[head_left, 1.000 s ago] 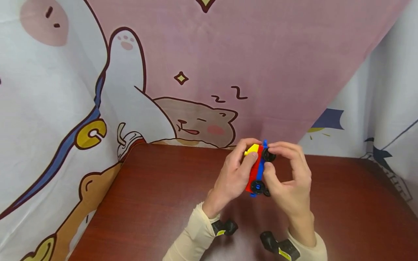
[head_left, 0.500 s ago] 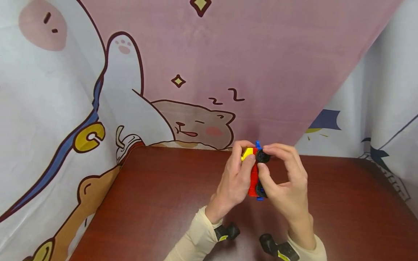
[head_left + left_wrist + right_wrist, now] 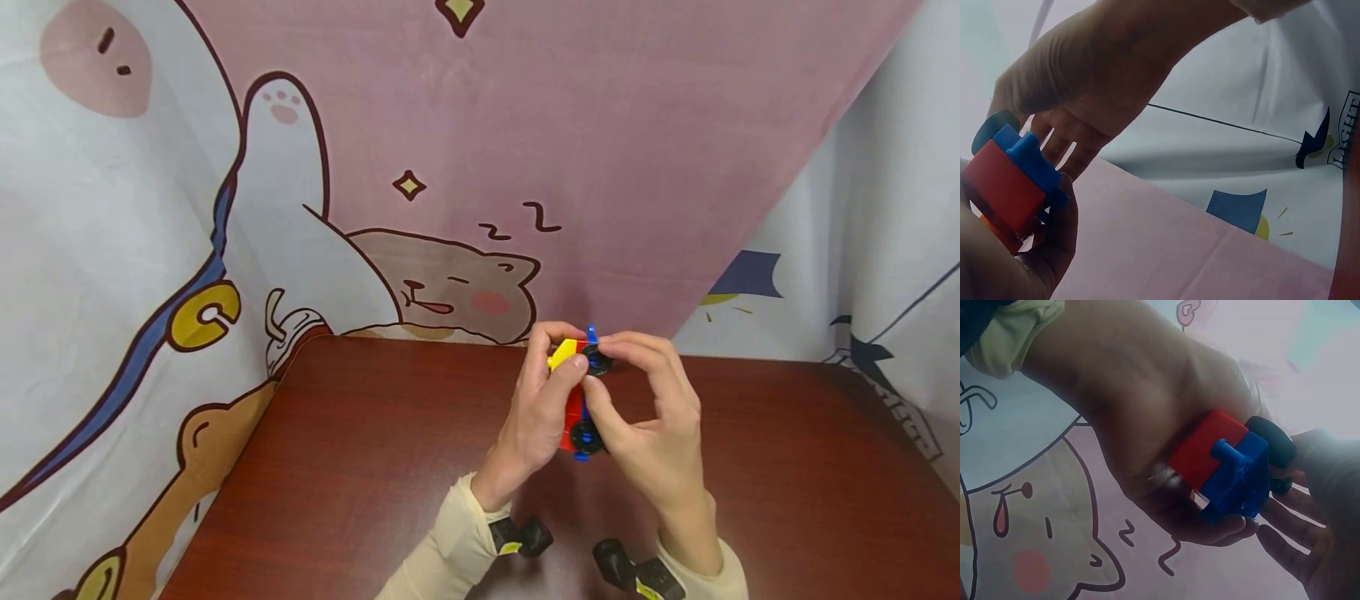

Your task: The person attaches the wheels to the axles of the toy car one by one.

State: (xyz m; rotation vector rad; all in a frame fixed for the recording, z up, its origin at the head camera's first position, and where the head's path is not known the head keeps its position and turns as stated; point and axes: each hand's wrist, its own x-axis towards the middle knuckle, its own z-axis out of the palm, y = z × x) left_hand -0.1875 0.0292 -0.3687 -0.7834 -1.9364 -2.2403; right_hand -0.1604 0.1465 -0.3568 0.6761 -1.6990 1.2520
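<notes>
Just right of the frame's centre, your left grip is clamped around the toy car, its long axis running nearly top to bottom, while from its right your right grip pinches the upper black wheel.

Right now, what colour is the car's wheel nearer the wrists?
The wheel is black with a blue centre; best in the head view.
</notes>
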